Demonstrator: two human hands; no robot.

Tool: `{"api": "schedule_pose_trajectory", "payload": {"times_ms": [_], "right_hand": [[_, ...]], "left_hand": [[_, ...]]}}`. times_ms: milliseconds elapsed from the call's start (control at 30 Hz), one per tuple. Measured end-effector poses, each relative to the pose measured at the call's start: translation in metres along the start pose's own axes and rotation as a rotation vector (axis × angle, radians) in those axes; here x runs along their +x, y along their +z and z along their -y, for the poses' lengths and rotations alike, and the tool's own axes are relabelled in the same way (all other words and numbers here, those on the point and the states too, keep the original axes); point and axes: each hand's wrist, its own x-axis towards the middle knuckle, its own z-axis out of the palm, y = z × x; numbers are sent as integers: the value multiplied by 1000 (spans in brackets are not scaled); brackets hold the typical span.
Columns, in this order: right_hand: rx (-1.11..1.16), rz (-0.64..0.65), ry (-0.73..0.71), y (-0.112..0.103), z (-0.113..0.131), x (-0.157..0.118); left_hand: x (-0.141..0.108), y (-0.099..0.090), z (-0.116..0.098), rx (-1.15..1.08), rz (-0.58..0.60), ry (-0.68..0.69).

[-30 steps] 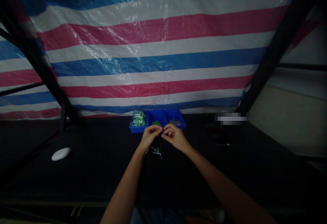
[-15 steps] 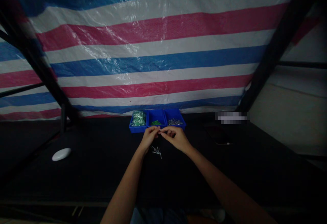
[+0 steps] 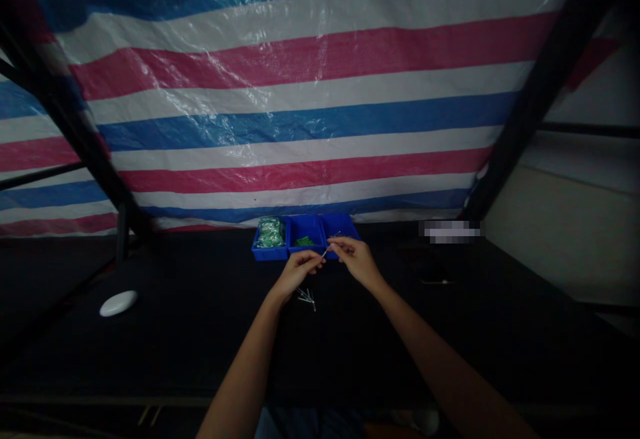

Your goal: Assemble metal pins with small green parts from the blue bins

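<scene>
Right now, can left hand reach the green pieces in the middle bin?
Likely yes: the green pieces lie uncovered just beyond the left hand, though its fingertips seem to pinch a thin metal rod.

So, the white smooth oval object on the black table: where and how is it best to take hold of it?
I would grip the white oval object across its middle, pinching both long edges, coming from above. It looks smooth, rounded and longer than wide, and lies flat on the black table, apart from the blue plastic bins, so both edges seem reachable.
</scene>
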Motion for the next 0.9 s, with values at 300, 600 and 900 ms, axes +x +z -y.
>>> {"api": "schedule_pose_trajectory", "payload": {"times_ms": [300,600,900], "right_hand": [[203,162,97,5,-6,0],[256,263,145,3,-12,1],[155,6,171,-12,-17,8]], "left_hand": [[-6,4,-8,-9,65,-7],[-6,3,-7,-106,68,-14],[-3,0,-4,-28,-25,24]]}}
